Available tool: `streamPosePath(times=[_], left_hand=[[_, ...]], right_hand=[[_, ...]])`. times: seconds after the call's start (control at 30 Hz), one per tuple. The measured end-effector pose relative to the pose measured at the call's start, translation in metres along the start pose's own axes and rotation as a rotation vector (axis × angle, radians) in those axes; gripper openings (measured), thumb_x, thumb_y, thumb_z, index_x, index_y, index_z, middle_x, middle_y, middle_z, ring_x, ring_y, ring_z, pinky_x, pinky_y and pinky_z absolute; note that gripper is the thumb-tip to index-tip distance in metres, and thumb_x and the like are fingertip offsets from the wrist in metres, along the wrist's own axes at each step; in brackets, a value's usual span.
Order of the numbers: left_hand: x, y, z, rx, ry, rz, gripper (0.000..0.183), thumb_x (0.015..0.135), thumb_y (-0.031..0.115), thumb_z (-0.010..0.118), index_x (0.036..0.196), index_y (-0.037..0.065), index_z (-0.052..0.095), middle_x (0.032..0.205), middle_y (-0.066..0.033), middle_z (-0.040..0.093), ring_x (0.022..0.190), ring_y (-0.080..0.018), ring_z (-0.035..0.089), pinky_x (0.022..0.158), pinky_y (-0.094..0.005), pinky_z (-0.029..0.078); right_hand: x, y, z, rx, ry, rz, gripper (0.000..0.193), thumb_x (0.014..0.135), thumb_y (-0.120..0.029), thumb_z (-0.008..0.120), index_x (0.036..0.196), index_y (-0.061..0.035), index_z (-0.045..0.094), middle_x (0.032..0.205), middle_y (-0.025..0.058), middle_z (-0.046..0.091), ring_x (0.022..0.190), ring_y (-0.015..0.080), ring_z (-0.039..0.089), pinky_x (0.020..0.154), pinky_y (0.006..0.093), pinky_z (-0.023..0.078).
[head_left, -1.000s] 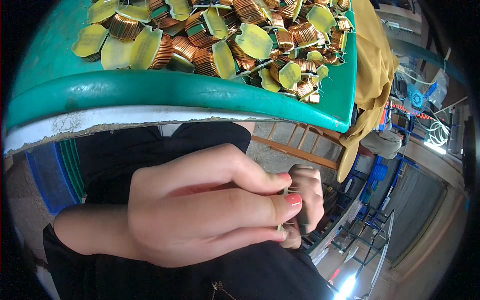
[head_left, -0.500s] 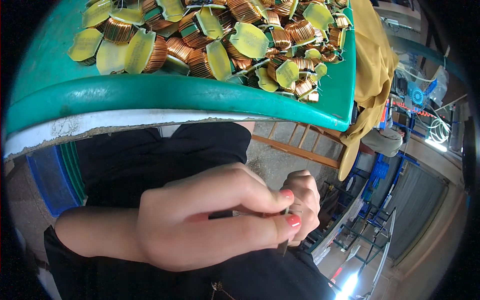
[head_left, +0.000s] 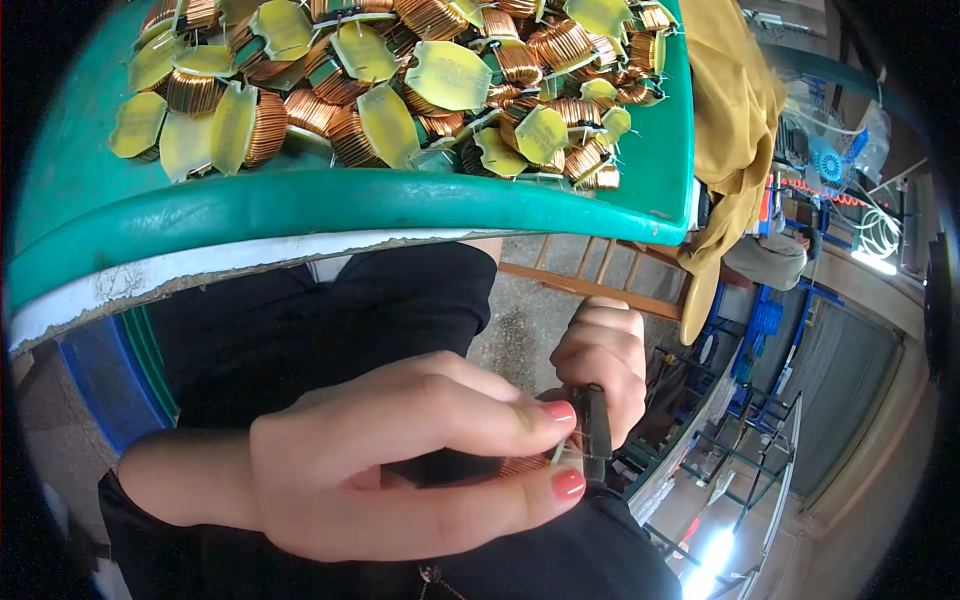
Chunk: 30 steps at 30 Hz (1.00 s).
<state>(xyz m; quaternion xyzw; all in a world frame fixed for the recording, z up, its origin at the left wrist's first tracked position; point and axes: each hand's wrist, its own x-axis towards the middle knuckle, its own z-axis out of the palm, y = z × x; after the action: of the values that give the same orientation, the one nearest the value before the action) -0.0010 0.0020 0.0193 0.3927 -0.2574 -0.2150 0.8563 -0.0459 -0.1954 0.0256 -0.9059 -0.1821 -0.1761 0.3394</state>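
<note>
My left hand (head_left: pixel 400 460) pinches a copper-wound coil (head_left: pixel 522 466) between its thumb and fingers; most of the coil is hidden by the hand. The edge of the coil's pale board (head_left: pixel 560 452) shows past the fingertips, with thin wire leads sticking out. Beyond it my right hand (head_left: pixel 605 360) is wrapped round a pair of pliers. The dark metal jaws of the pliers (head_left: pixel 597 430) lie right at the leads; whether they touch cannot be seen. Their handles are hidden in the fist.
A green tray (head_left: pixel 330 205) on a white-edged table holds a heap of coils with yellow boards (head_left: pixel 450 75). A wooden stool or chair (head_left: pixel 600 275) and yellow cloth (head_left: pixel 735 110) are at its right. Blue crates (head_left: pixel 110 380) stand left. Another person (head_left: pixel 768 260) sits far right.
My right hand has risen slightly, and the pliers' jaws now show at the leads. My left hand has shifted a little left and down, uncovering some copper winding. The view has shifted slightly.
</note>
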Motion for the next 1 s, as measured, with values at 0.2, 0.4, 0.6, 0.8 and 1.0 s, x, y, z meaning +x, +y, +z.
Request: streamPosePath(times=[0.2,0.4,0.6,0.8,1.0], left_hand=[[0.001,0.002,0.000,-0.019,-0.016,0.003,0.043,0.068,-0.012,0.072,0.107,-0.007,0.056,0.110,-0.0202,0.057,0.083,-0.0235,0.064,0.071,-0.0293,0.056],[0.004,0.002,-0.003,0.052,-0.040,0.053,0.044,0.067,-0.011,0.074,0.108,-0.007,0.056,0.109,-0.0204,0.058,0.080,-0.0231,0.064,0.070,-0.0278,0.055],[0.003,0.004,-0.006,-0.010,-0.048,0.018,0.048,0.067,-0.009,0.075,0.110,-0.008,0.056,0.108,-0.0212,0.059,0.076,-0.0220,0.064,0.064,-0.0260,0.053],[-0.002,0.005,-0.006,-0.123,-0.016,-0.059,0.049,0.069,-0.006,0.075,0.113,-0.008,0.055,0.105,-0.0207,0.060,0.070,-0.0212,0.062,0.059,-0.0260,0.049],[0.000,-0.002,-0.013,-0.109,0.005,-0.002,0.046,0.073,-0.001,0.073,0.115,-0.006,0.054,0.097,-0.0203,0.062,0.063,-0.0214,0.059,0.056,-0.0269,0.047]], right_hand=[[0.004,-0.002,-0.002,-0.075,-0.022,-0.042,0.045,0.091,-0.047,0.045,0.074,-0.0061,0.054,0.078,0.0088,0.056,0.069,0.0239,0.050,0.068,0.0393,0.044],[0.004,0.003,-0.003,-0.056,-0.015,-0.086,0.041,0.090,-0.044,0.048,0.075,-0.0058,0.055,0.077,0.0087,0.056,0.067,0.0237,0.050,0.065,0.0382,0.044],[0.007,0.000,-0.005,-0.060,-0.023,-0.081,0.043,0.090,-0.045,0.047,0.076,-0.0051,0.055,0.075,0.0085,0.055,0.064,0.0230,0.049,0.062,0.0368,0.044],[0.013,-0.005,-0.001,-0.119,-0.018,-0.079,0.047,0.090,-0.049,0.045,0.078,-0.0044,0.055,0.074,0.0081,0.055,0.062,0.0225,0.048,0.059,0.0362,0.044],[0.016,-0.012,0.003,-0.211,-0.049,-0.003,0.052,0.089,-0.053,0.044,0.074,-0.0041,0.054,0.070,0.0070,0.052,0.059,0.0220,0.045,0.057,0.0357,0.042]])
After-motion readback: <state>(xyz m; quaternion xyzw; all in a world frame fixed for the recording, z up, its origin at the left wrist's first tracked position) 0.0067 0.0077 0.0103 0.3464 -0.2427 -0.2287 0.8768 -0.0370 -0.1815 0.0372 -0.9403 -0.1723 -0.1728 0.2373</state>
